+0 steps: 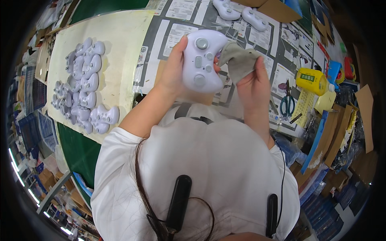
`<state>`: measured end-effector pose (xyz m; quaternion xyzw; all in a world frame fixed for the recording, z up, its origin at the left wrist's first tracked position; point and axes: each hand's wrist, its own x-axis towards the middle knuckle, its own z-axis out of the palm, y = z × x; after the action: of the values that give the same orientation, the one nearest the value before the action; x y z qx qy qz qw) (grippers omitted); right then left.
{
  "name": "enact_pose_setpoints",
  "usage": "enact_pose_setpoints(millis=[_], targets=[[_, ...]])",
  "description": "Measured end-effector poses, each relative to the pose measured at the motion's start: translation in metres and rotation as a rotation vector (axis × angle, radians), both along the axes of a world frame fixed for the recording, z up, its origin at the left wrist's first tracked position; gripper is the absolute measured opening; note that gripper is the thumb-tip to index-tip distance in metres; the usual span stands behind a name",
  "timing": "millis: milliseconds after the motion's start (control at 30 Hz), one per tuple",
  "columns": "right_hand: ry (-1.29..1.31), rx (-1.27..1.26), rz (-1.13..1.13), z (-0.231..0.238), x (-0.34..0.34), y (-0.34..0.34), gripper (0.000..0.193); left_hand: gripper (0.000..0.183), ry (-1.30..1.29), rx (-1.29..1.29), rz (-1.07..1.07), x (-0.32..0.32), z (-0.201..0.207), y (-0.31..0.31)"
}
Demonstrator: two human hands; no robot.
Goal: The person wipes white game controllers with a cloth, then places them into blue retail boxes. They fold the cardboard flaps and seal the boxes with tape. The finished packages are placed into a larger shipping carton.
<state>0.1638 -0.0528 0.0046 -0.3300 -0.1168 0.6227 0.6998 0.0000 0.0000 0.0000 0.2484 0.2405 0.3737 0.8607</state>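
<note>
A green worktable (78, 146) (mostly covered over) fills the upper middle; strip lights (16, 168) glow lower left.

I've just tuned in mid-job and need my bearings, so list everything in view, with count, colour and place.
Held controller: one, white, in the left hand
Cloth: one, grey, in the right hand
Piled controllers: over ten, overlapping, white, on the cream sheet
Loose controllers: two, white, top of view
Cream sheet: one, left
Printed sheets: several, white and grey, centre to right
Scissors: one, teal handles, right
Bottle: one, yellow, right
Cardboard: several pieces, brown, top and right
Table: one, green, left
Shirt: one, white, on the person
Hands: two, bare, upper centre
</note>
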Motion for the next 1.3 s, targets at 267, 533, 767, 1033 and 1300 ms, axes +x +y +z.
enact_pose_setpoints(millis=[267, 533, 767, 1033, 1300], targets=[[-1.527, 0.481, -0.009, -0.002, -0.020, -0.004, 0.014, 0.053, 0.008, -0.134, 0.117, 0.009, 0.011, -0.001], [-1.623, 0.502, 0.206, -0.025, -0.021, -0.025, 0.023, 0.049, 0.187, -0.063, 0.228, 0.009, 0.012, 0.002], [-1.255, 0.303, -0.101, -0.041, -0.022, -0.035, 0.016, 0.042, -0.101, -0.134, 0.180, 0.013, 0.004, -0.002], [-1.948, 0.186, -0.014, -0.050, -0.037, -0.054, 0.019, 0.042, 0.118, -0.026, 0.454, 0.027, 0.007, -0.006], [-1.227, 0.202, -0.041, -0.074, 0.010, -0.027, 0.021, 0.051, 0.229, -0.065, 0.402, 0.037, -0.053, 0.008]])
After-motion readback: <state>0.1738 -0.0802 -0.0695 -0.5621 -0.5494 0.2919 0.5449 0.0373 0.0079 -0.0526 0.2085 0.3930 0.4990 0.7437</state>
